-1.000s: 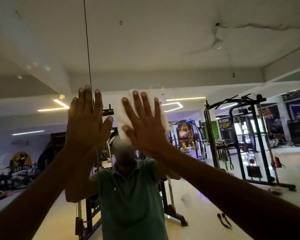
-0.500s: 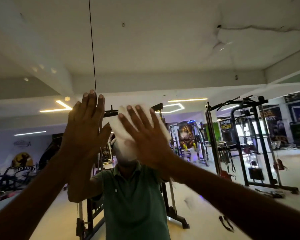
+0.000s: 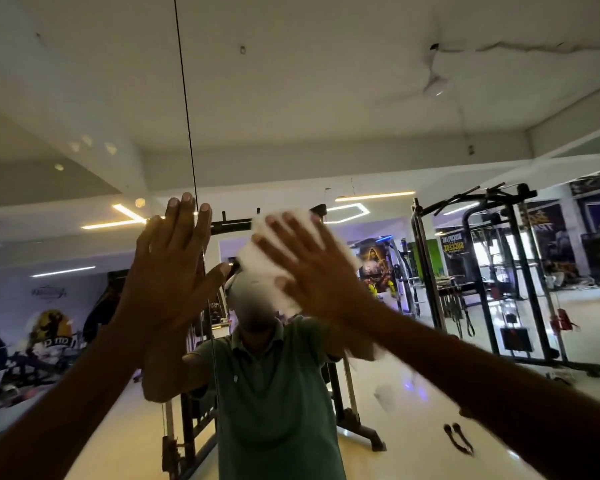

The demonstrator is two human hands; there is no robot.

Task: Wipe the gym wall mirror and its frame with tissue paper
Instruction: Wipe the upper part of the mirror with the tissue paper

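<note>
Mirror [image 3: 326,98]: flat, glossy wall glass filling the view; a thin dark vertical seam [image 3: 184,98] runs down it above the left hand.
Tissue paper [image 3: 267,268]: soft white crumpled wad, blurred, flattened against the glass under the right hand; its long axis slants from upper right to lower left.
Right hand [image 3: 312,271]: fingers straight and spread, pointing up and left, palm pressing the tissue paper onto the mirror.
Left hand [image 3: 174,271]: flat on the glass just left of the tissue paper, fingers straight and close together pointing up, thumb out to the right, holding nothing.
Reflection: green polo shirt [image 3: 274,393], black steel racks [image 3: 499,271], pale shiny floor.
</note>
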